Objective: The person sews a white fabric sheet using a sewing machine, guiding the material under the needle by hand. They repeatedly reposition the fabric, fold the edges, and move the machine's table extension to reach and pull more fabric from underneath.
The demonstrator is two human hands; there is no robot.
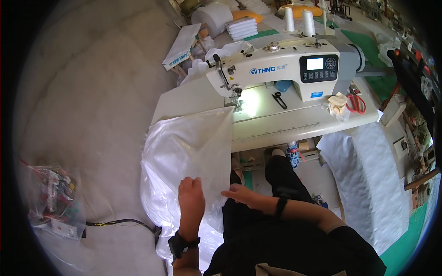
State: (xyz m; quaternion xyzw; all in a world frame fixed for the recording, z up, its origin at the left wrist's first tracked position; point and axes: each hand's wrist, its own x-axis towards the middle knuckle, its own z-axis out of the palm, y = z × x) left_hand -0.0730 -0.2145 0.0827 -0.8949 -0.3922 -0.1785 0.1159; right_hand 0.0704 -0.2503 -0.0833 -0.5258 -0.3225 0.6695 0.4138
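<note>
Two hands, my left hand (pixel 191 198) and right hand (pixel 238 193), rest flat and open on the near end of the white sheet (pixel 189 147), which runs away toward the sewing machine (pixel 276 69).

Open passage over the front strip of the sewing table (pixel 294 126), between the needle area and the table's near edge; only the white fabric sheet (pixel 189 147) draped across its left end. Blocked behind by the sewing machine (pixel 281 69), head and arm spanning most of the table's width. Black thread snips (pixel 278 99) under the arm, red scissors (pixel 355 103) and a small wrapped bundle (pixel 337 104) at the right end. Thread cones (pixel 299 20) crowding the rear. Wide bare floor (pixel 92 106) to the left, interrupted by a clear bag of parts (pixel 53 198) and a dark cable (pixel 124 223). Right side hemmed in by hanging white material (pixel 368 184).
</note>
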